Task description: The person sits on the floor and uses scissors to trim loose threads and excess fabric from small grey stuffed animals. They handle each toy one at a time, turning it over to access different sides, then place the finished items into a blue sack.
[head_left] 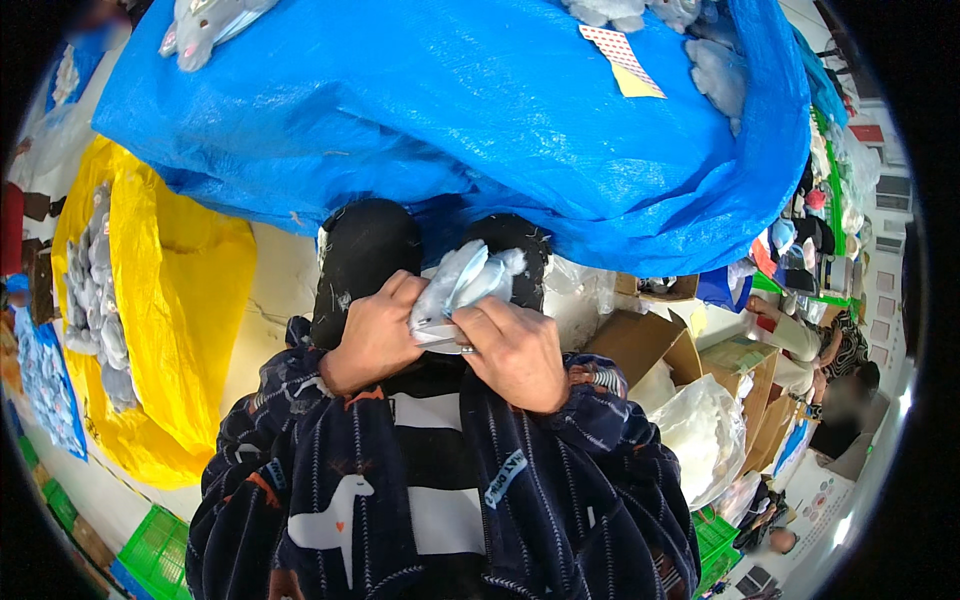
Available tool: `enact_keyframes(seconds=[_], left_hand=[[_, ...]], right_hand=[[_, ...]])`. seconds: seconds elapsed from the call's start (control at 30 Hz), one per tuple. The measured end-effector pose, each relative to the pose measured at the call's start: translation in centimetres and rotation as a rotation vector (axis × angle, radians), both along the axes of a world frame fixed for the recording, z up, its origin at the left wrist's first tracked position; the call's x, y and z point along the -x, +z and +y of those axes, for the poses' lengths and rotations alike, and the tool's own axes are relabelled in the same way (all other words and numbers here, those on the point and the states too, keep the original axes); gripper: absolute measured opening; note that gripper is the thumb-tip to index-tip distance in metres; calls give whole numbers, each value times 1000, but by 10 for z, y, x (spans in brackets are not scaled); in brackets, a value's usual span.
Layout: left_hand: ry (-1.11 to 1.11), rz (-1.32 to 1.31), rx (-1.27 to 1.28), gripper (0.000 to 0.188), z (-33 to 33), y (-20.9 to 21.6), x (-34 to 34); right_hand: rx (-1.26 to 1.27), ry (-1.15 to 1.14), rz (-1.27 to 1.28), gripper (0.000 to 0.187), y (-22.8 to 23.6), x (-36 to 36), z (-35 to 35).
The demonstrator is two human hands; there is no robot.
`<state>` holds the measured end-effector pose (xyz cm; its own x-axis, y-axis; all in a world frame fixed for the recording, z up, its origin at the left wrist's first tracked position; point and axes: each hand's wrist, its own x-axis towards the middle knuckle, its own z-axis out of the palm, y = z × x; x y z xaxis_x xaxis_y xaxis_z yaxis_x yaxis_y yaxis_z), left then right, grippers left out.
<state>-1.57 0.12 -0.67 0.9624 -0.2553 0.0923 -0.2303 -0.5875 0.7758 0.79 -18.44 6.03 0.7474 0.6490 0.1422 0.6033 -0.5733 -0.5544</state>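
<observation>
Over my lap I hold a small grey-blue plush rabbit with shiny light-blue ear linings. My left hand grips its left side with the fingers bent around the edge. Bent over the ears and head, the fingers of my right hand pinch near the front of the toy. A flat whitish edge shows below the head between the two hands; I cannot make out what it is. A ring is on a right-hand finger. The fingertips are partly hidden by the plush.
A big blue tarpaulin sack spreads in front of my knees, with grey plush toys and a red-patterned strip on it. At left stands a yellow sack of grey plush pieces. Cardboard boxes and a clear plastic bag stand at right.
</observation>
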Motion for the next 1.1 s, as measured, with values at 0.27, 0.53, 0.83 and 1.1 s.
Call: enact_keyframes(seconds=[0.27, 0.53, 0.83, 1.1], left_hand=[[-33, 167, -110, 33, -4, -3, 7], [-300, 15, 29, 34, 2, -14, 12], [-104, 39, -68, 35, 4, -17, 14], [-187, 25, 74, 36, 13, -24, 19]], right_hand=[[47, -12, -53, 30, -3, -11, -13], [-42, -138, 295, 14, -66, -57, -55], [-242, -114, 452, 13, -8, -17, -32], [-196, 151, 519, 23, 8, 9, -20]])
